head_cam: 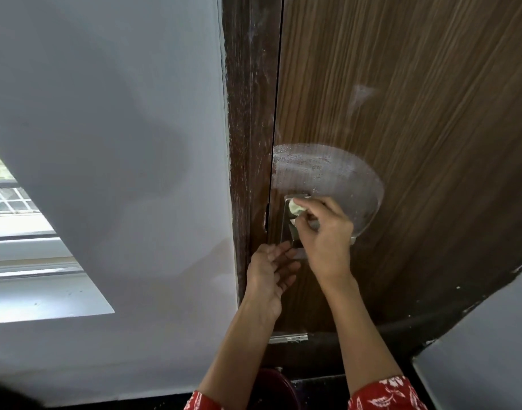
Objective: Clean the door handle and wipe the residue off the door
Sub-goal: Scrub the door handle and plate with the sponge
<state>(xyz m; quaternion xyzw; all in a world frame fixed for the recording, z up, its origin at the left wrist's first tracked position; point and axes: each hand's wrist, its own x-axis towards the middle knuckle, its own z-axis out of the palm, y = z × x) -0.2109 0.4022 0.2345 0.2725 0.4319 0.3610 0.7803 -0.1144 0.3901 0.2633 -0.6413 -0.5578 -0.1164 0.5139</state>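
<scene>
At frame centre, my right hand (323,232) pinched a pale crumpled cloth (295,209) against the silver metal door handle (288,229); my left hand (271,269) hovered below, grip wide, on the brown wood-grain door (416,128).

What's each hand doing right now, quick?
Left hand: open, fingers relaxed, holding nothing, near the bottom of the handle plate.
Right hand: fingers pinch a pale cloth against the door handle.

No legible text or labels.

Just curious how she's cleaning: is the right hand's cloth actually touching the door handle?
Touching. The head view shows the right hand pinching the cloth and pressing it against the top of the door handle, no gap visible.
</scene>
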